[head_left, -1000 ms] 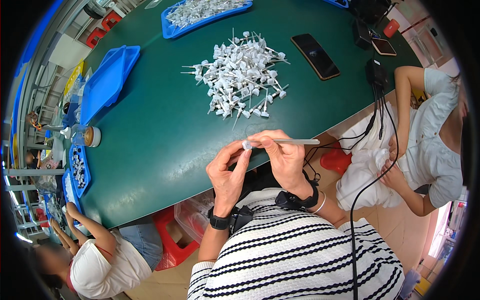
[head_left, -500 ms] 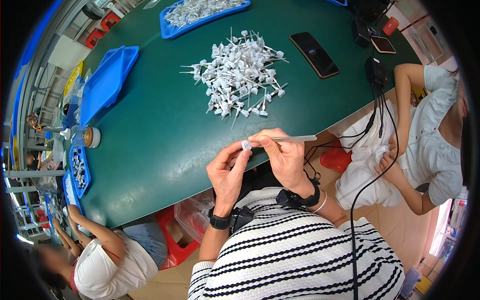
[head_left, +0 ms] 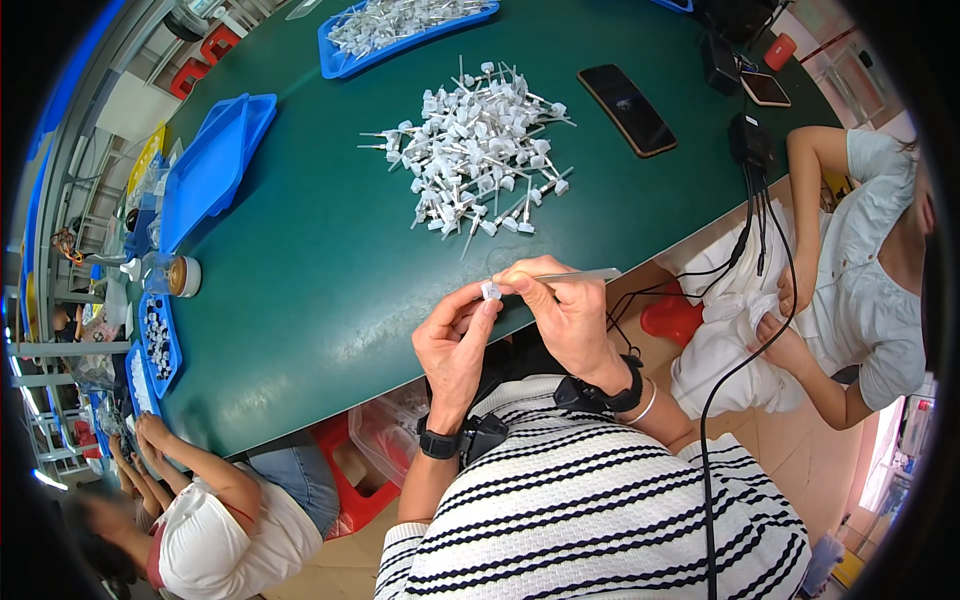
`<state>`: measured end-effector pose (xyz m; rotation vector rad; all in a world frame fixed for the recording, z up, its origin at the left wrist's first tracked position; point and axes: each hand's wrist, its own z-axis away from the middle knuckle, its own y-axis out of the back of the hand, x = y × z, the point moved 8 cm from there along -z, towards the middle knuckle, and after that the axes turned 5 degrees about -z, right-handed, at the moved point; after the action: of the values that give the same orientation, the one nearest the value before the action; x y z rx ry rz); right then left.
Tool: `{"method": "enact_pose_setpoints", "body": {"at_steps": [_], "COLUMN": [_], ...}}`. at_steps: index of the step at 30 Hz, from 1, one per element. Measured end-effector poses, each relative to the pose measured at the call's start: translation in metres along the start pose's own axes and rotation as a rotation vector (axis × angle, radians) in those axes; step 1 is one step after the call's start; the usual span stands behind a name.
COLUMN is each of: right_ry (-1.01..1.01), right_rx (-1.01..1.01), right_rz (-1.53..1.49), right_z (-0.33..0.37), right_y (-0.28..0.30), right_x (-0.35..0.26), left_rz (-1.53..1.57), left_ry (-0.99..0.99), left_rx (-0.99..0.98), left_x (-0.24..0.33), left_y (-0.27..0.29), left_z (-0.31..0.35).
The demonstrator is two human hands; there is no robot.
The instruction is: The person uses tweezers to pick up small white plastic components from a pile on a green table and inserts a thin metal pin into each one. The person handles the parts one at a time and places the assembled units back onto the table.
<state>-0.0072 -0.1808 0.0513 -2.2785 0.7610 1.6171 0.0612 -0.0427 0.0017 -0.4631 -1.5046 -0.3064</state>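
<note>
Between thumb and index finger, my left hand (head_left: pixel 452 345) pinches a small white plastic part (head_left: pixel 490 290). My right hand (head_left: pixel 568 318) grips a thin metal tool, blade-like or a pair of tweezers (head_left: pixel 590 275); its tip end is hidden by my fingers at the white part, and its other end sticks out to the right. Both hands meet just over the table's near edge. Beyond them on the green table (head_left: pixel 330 290) lies a heap of white plastic parts with thin stems (head_left: pixel 485 145).
A blue tray (head_left: pixel 345 68) of similar parts stands at the far side. Empty blue trays (head_left: pixel 205 175) and a jar (head_left: pixel 185 276) are at left. A phone (head_left: pixel 628 110) lies right of the heap. A black cable (head_left: pixel 706 430) hangs beside my right arm. Co-workers sit on both sides.
The metal tool has shifted slightly left and its angle has changed a little in my right hand. The white part stays in my left hand. The co-worker at left has moved slightly.
</note>
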Motion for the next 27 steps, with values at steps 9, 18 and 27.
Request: {"method": "enact_pose_setpoints", "body": {"at_steps": [9,18,27], "right_ry": [0.066,0.097,0.013], "right_rx": [0.073,0.116,-0.06], "right_rz": [0.003,-0.007,0.085], "right_z": [-0.004,-0.001,-0.008], "right_y": [-0.001,-0.003,-0.009], "right_x": [-0.002,0.001,-0.007], "left_rz": [0.054,0.151,0.13], "left_ry": [0.025,0.048,-0.001], "left_rx": [0.008,0.023,0.017], "left_x": [-0.005,-0.01,-0.009], "left_y": [0.0,0.002,0.004], "left_z": [-0.003,-0.004,-0.006]}}
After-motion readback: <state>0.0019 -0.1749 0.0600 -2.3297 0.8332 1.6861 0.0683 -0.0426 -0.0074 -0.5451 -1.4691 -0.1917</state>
